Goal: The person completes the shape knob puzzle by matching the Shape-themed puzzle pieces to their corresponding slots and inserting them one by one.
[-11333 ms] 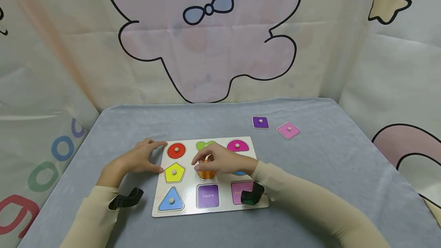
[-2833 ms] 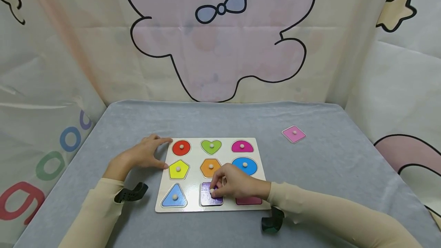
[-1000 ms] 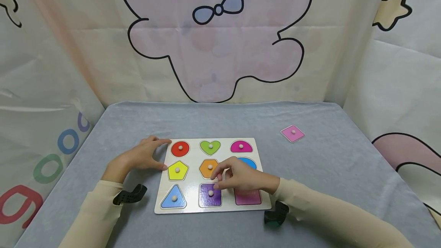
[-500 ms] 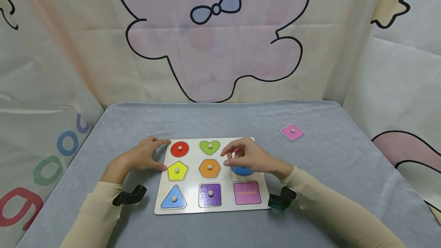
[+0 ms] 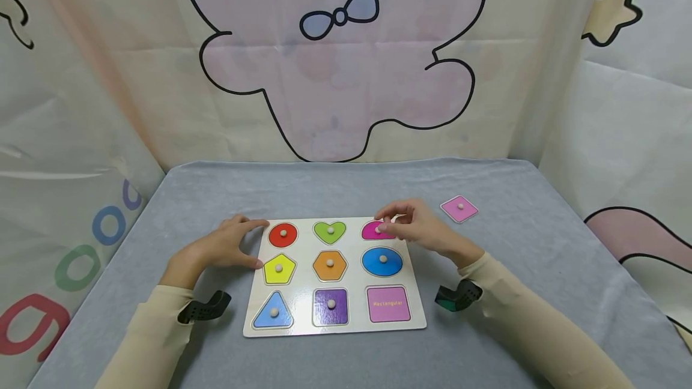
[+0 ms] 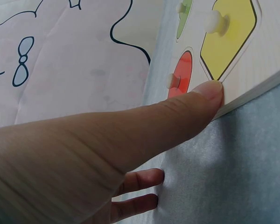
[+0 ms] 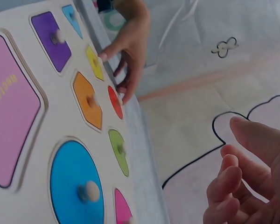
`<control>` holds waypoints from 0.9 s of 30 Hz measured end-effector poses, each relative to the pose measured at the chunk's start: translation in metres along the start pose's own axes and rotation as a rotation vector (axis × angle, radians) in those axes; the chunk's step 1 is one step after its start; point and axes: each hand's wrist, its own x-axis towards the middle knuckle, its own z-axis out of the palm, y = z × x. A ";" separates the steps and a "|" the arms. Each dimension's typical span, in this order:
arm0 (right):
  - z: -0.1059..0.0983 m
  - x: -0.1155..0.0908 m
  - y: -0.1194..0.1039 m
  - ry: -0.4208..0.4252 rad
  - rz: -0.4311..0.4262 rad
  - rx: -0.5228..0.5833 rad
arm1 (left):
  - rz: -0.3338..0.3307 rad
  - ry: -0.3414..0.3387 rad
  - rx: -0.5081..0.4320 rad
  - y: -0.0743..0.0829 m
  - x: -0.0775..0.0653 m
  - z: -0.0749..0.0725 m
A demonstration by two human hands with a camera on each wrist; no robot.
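Observation:
A white shape puzzle board (image 5: 303, 317) lies on the table, with knobbed pieces in most of its recesses. At its left edge my left hand (image 5: 218, 250) touches the rim with thumb and forefinger spread; the left wrist view puts the thumb beside the yellow pentagon (image 6: 231, 35). My right hand (image 5: 421, 227) hovers over the top right corner, near the magenta semicircle (image 5: 372, 231), its fingers loosely bent around nothing. The pink rectangle piece (image 5: 459, 209) lies on the cloth beyond that hand. The recess labelled Rectangular (image 5: 388, 304) holds no piece. The purple square (image 5: 330, 307) sits in its recess.
Grey-blue cloth (image 5: 303, 188) covers the table. Printed curtains (image 5: 335, 89) stand close behind and at both sides. A black wrist strap (image 5: 204, 307) is on the left wrist, another black strap (image 5: 458, 295) on the right.
The purple square went from the cloth into its recess under my right hand, which let go of it. Since then that hand has moved up and right. The left hand has stayed at the board's edge.

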 end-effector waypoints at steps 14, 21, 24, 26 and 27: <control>-0.049 -0.004 0.021 0.190 0.049 -0.006 | -0.004 0.001 0.001 -0.001 0.001 0.001; -0.085 -0.015 0.037 0.267 0.050 0.004 | 0.002 0.000 0.002 0.001 -0.001 0.001; -0.099 -0.020 0.046 0.285 0.080 0.014 | 0.000 -0.002 0.002 0.002 -0.002 0.001; -0.107 -0.023 0.053 0.295 0.109 0.004 | -0.002 -0.003 0.004 0.002 -0.002 0.001; -0.111 -0.025 0.057 0.301 0.126 -0.003 | -0.003 -0.004 0.004 0.002 -0.002 0.001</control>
